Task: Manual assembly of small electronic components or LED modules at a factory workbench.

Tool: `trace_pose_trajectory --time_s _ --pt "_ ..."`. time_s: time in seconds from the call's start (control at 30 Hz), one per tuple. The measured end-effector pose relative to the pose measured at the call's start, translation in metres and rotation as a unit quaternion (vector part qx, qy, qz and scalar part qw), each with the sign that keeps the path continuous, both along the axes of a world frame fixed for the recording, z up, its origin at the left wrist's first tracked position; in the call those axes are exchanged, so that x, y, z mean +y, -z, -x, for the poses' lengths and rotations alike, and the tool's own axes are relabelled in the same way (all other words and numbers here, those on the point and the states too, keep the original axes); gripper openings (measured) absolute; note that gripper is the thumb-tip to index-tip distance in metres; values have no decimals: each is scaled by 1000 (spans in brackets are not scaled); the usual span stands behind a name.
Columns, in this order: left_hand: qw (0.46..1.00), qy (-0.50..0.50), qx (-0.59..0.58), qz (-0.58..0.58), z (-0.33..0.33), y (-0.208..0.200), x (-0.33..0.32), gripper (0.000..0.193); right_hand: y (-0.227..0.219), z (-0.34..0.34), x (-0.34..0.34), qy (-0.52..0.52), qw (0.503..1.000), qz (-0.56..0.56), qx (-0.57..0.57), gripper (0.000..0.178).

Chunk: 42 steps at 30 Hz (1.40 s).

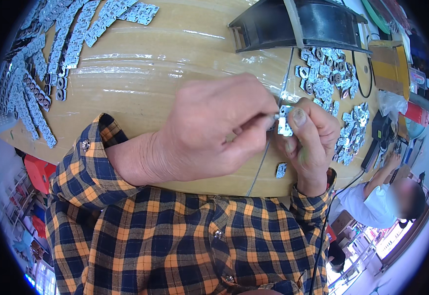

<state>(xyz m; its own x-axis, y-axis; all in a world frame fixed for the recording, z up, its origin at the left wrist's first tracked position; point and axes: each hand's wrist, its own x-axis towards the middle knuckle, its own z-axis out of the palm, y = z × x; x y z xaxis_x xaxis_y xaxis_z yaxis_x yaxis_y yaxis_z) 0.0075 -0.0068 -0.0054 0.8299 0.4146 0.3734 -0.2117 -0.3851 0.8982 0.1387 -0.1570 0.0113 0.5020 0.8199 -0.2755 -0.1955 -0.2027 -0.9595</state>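
Observation:
Over the table, my right hand (pixel 310 135) pinches a small silvery metal part (pixel 284 123) with holes between thumb and fingers. My left hand (pixel 219 128) meets it from the left, thumb and forefinger pressed together at the part's edge. What the left fingertips grip is too small and covered to make out. A single loose metal part (pixel 281 170) lies on the table, just below and left of my right hand.
Heaped metal parts (pixel 354 135) lie right of my right hand, with another pile (pixel 325 73) farther off. Long rows of similar parts (pixel 72 44) cover the far left. A black curved housing (pixel 322 27) stands at the back. Beyond the right edge sits a person (pixel 366 204) in white.

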Motion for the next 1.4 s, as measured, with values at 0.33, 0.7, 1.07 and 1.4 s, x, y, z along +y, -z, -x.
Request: trace_pose_trajectory --time_s 0.33,0.7,1.07,1.4 --pt "982 36 78 167 2 1 -1 8 4 -5 -2 -6 898 31 -439 26" --pt "942 147 111 281 3 -1 2 10 3 -2 4 -74 957 -51 -276 26" --pt "926 187 110 308 2 -6 3 12 -8 -2 -4 -55 998 -5 39 33" --pt "998 60 1 22 -1 1 4 21 -6 -1 3 -25 998 -1 -51 33"
